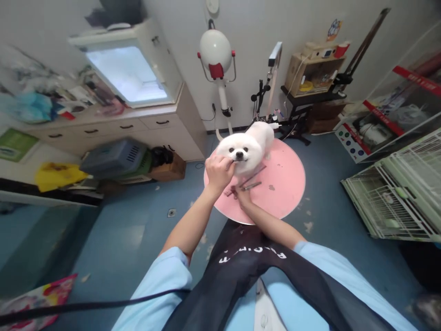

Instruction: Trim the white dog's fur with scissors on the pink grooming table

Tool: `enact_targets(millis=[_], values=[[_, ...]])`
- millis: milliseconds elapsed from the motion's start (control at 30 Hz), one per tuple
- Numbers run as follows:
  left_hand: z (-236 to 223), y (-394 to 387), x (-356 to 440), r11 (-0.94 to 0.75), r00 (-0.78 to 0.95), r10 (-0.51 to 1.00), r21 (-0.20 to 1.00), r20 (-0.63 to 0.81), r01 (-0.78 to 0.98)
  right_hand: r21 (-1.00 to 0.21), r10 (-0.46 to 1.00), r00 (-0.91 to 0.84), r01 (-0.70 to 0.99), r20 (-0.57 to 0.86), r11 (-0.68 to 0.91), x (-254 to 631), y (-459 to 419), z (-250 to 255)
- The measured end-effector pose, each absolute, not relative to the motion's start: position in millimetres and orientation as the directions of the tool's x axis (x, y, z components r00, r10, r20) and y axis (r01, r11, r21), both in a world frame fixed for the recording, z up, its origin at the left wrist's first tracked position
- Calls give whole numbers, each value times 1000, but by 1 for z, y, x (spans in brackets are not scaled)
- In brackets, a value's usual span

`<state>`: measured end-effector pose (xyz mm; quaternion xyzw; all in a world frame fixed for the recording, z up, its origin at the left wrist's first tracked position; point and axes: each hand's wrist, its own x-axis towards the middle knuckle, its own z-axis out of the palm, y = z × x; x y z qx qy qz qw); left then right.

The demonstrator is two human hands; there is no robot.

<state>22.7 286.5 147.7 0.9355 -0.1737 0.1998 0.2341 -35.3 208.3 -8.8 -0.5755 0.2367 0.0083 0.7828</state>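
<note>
A fluffy white dog (255, 145) stands on a round pink grooming table (285, 184), its head turned toward me. My left hand (220, 171) is closed at the side of its muzzle, fingertips pinched by the mouth. Lower down, in front of the dog's chest, my right hand (243, 196) is closed around slim tools. They look like scissors (254, 185) with long, thin blades spread apart, pointing right. A toothed piece like a comb (228, 191) shows at the left of this hand; whether it is held or lying there I cannot tell.
Behind the dog rise a grooming arm (274, 69) and a white dryer (216, 50) on a stand. Wire cages (396, 193) stand on the right. Cabinets (148, 122) and a pet carrier (113, 156) are on the left. Fur tufts (308, 227) lie on the blue floor.
</note>
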Motion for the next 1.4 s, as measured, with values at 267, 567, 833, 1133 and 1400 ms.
enact_targets(millis=[267, 567, 833, 1133, 1400], values=[[150, 319, 48, -765, 690, -462, 143, 557, -628, -753, -223, 916, -116, -333, 648, -47, 256, -15], [153, 346, 97, -551, 471, -623, 78, 624, -831, -790, -424, 883, 110, -200, 603, 9, 331, -17], [151, 345, 113, -434, 426, -686, 138, 590, -890, -677, -581, 792, 325, -188, 661, 60, 357, -13], [140, 350, 125, -374, 372, -664, 142, 649, -916, -682, -666, 723, 393, -185, 617, 56, 345, -20], [127, 351, 131, -366, 404, -620, 207, 673, -907, -758, -572, 811, 297, -121, 581, 20, 302, -27]])
